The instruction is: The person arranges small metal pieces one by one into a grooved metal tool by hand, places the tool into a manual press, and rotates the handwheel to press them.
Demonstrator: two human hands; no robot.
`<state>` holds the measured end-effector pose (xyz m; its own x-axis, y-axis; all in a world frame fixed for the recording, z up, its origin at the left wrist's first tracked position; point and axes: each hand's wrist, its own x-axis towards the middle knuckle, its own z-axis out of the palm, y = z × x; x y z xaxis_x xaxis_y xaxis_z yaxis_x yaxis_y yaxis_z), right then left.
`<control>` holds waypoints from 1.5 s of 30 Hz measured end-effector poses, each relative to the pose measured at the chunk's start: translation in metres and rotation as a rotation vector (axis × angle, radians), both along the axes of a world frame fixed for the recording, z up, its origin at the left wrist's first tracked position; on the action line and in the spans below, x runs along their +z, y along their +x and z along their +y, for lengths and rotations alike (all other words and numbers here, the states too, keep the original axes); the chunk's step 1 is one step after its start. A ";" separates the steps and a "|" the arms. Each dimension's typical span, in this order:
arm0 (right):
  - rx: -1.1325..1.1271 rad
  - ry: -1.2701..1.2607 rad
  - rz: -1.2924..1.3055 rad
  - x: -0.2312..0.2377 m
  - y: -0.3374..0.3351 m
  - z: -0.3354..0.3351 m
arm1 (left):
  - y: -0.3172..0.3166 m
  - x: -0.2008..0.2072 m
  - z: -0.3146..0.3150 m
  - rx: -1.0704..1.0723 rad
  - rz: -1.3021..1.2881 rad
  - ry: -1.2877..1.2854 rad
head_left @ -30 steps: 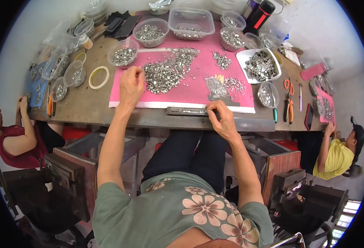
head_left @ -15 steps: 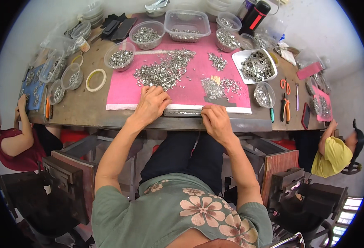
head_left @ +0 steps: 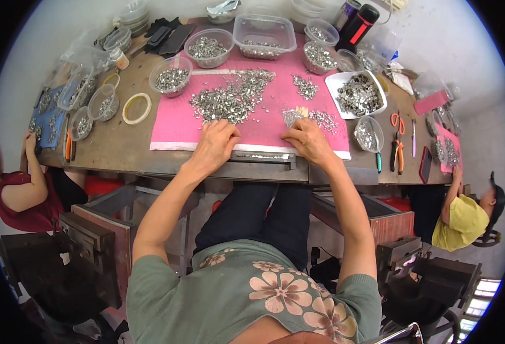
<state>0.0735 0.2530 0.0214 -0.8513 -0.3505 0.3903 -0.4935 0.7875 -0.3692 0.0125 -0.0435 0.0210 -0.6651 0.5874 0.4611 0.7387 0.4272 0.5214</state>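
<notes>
On the pink mat (head_left: 169,126) lies a large pile of small silvery metal pieces (head_left: 229,103). My left hand (head_left: 217,142) is at the pile's near edge, over the left end of a narrow dark metal bar (head_left: 264,161). Its fingers are bent and closed, and what they hold, if anything, is hidden. Along the bar runs a row of small shiny pieces. My right hand (head_left: 310,142) is beyond the bar's right end, fingertips pinched together beside a heap of thin silvery pins (head_left: 291,117). Anything in that pinch is too small to make out.
Bowls of metal pieces (head_left: 208,49), a clear tub (head_left: 264,40) and a white tray (head_left: 357,94) ring the mat. Rightward lie orange scissors (head_left: 397,122), pliers (head_left: 398,155) and a phone (head_left: 424,164); leftward, a tape roll (head_left: 136,109). People sit at both sides.
My right hand has left the bar's right end and moved away from me to the pins, uncovering that end. My left hand has shifted only slightly.
</notes>
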 end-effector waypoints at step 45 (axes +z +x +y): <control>-0.139 0.060 0.106 0.012 0.057 -0.053 | 0.057 -0.019 0.035 -0.024 0.076 0.233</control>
